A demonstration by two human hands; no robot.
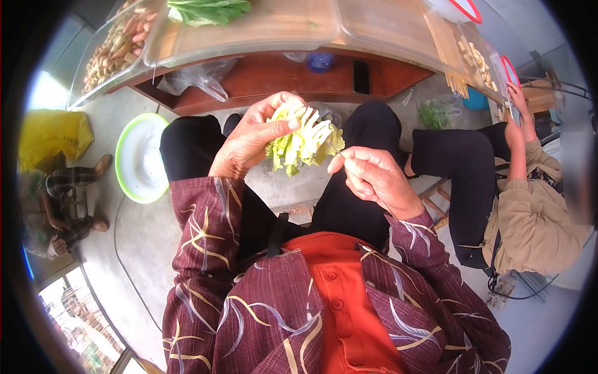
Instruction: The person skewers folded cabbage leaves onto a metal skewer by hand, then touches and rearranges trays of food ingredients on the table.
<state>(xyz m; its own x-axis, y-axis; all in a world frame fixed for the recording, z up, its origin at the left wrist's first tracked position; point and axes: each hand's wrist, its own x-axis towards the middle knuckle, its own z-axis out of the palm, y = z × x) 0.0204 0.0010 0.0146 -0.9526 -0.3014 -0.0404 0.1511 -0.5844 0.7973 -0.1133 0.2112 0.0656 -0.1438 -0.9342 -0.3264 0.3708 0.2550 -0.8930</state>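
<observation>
My left hand [252,135] is gripping a pale green bunch of lettuce [303,140], while my right hand [379,179] is pinching a thin stick [338,151] that is touching its edge.

Left hand [256,134] holds lettuce [303,140]; right hand [377,179] pinches thin stick [339,152], tip at lettuce. Green-rimmed bowl [132,163] left of left hand. Tray [274,25] with greens [208,11] beyond both hands. Co-worker [529,218] right of right hand.

I bend both arms [204,234] inward; my left hand [256,132] grips with its thumb [281,128] stretched across; my right hand [377,179] pinches, its fingers [360,183] curled under.
</observation>
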